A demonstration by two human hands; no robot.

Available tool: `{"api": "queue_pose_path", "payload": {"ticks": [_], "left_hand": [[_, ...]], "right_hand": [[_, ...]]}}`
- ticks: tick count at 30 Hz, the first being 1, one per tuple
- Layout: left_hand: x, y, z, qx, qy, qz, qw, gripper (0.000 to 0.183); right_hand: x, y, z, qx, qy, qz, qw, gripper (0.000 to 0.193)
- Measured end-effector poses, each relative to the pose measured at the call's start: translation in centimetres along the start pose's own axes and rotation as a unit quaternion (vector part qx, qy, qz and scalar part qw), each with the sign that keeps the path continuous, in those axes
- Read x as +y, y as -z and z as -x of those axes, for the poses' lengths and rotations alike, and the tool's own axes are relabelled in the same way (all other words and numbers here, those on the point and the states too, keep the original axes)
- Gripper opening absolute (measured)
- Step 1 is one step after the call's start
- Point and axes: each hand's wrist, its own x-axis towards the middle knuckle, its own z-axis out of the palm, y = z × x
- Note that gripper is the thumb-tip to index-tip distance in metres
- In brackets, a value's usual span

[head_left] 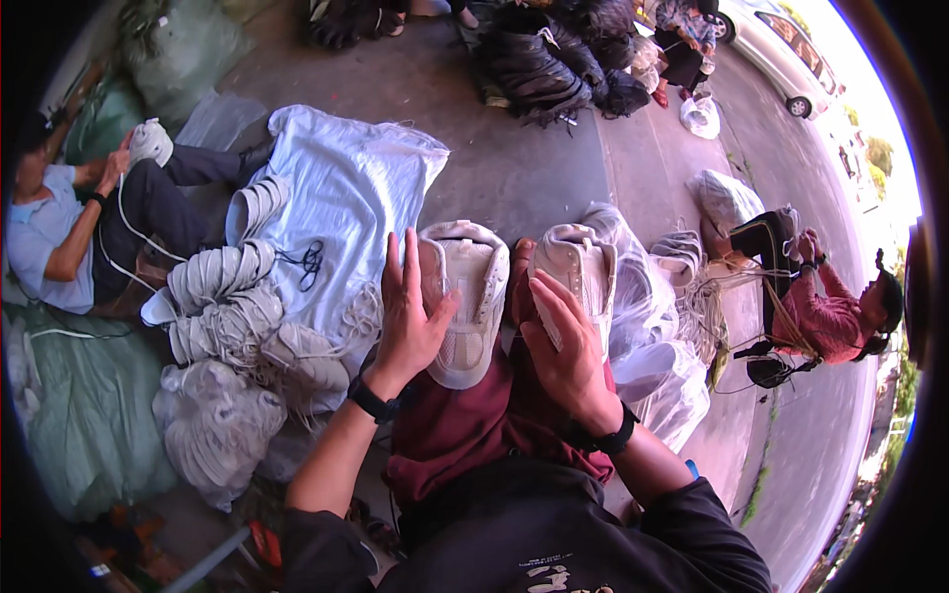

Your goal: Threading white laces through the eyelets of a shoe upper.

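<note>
Left hand (410, 316) grip wraps one white shoe (467, 301), right hand (563, 346) grip wraps the other white shoe (578, 272), both held over the lap, soles up, apart. Pair not yet joined; strung shoe bundles (222, 296) already lie on the white sheet (346, 188), left.

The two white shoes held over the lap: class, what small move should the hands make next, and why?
Probably bring the left shoe and right shoe together sole to sole. The left hand and right hand each hold one, side by side with a gap between, and the shoes piled on the white sheet lie bundled together.
</note>
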Motion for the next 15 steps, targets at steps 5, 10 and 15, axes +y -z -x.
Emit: {"api": "queue_pose_path", "payload": {"ticks": [5, 10, 15], "left_hand": [[0.2, -0.4, -1.6, -0.015, -0.022, 0.002, 1.0, 0.078], [0.4, -0.7, -3.1, -0.037, -0.024, 0.04, 0.998, 0.062], [-0.1, -1.3, -3.5, -0.023, -0.007, 0.071, 0.997, 0.054]], "right_hand": [[0.5, -1.6, 0.1, -0.069, -0.032, -0.015, 0.997, 0.076], [0.6, -3.9, -0.2, -0.102, 0.002, 0.024, 0.994, 0.101], [0.2, -4.3, -0.4, -0.118, 0.009, 0.067, 0.991, 0.097]]}}
